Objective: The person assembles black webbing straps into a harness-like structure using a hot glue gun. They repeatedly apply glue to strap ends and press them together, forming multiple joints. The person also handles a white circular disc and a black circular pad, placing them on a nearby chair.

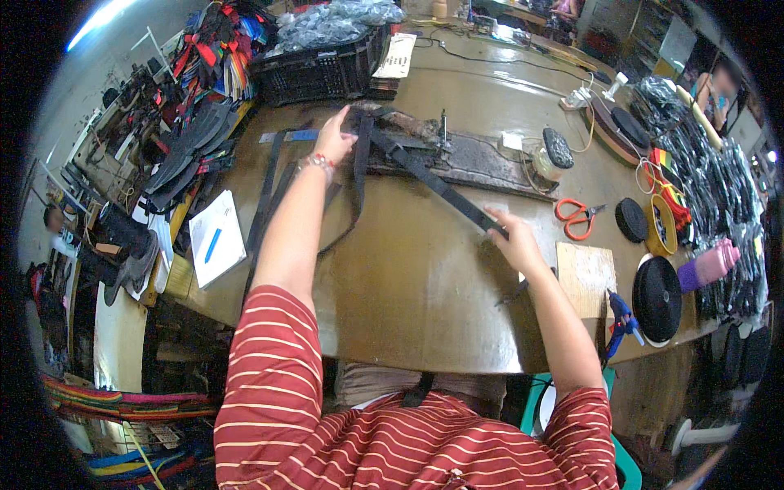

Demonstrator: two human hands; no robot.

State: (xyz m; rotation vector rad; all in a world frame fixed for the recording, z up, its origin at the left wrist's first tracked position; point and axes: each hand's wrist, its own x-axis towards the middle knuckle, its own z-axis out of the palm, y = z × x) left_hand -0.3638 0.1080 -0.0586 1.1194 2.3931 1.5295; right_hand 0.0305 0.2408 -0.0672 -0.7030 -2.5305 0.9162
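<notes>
A black webbing strap [437, 184] runs slantwise across the table from a dark board [482, 163] toward my right. Its near end is in my right hand [516, 245], with the fingers closed on it. At the left end of the board my left hand [333, 140] reaches far forward, thumb and fingers closed at the black strap where it bends; the fingertips are partly hidden. Another length of webbing [359, 184] hangs in a loop beside my left wrist, and more strap [269, 188] trails down left of that forearm. An upright metal rod [443, 131] stands on the board.
Orange-handled scissors [576, 219], a jar [551, 159], webbing rolls [657, 298], a blue glue gun [622, 322] and a pink-purple bottle [709, 265] lie to the right. Paper with a blue pen [214, 245] is left. A black crate [322, 69] stands behind; another person [714, 98] is far right.
</notes>
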